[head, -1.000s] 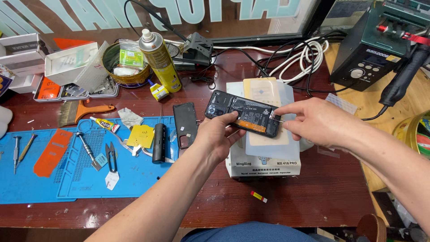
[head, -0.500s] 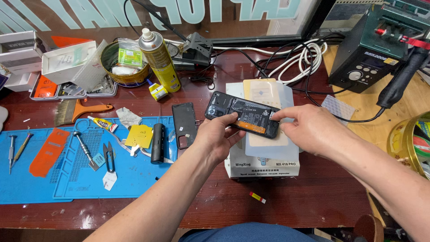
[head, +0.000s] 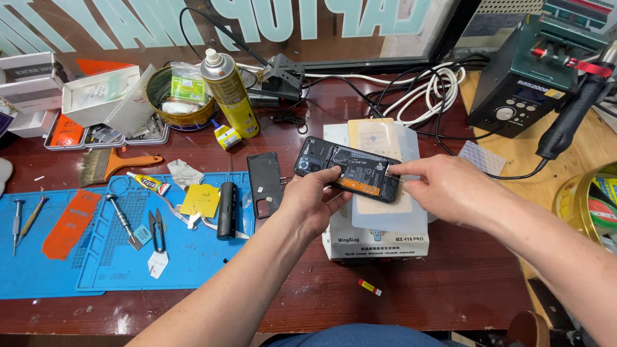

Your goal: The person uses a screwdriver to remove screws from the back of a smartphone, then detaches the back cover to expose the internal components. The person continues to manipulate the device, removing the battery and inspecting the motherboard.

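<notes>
Left hand [head: 315, 202] holds the opened phone [head: 347, 169] steady; right hand [head: 443, 189] pinches its end, where gentle pressure seems wise.

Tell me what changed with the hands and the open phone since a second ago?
Very little. The right hand slid off the top of the open phone to its right end, fingertips now pinching there. The left hand keeps holding the phone from below, over the white box. The black back cover and the tools on the blue mat stayed put.
</notes>
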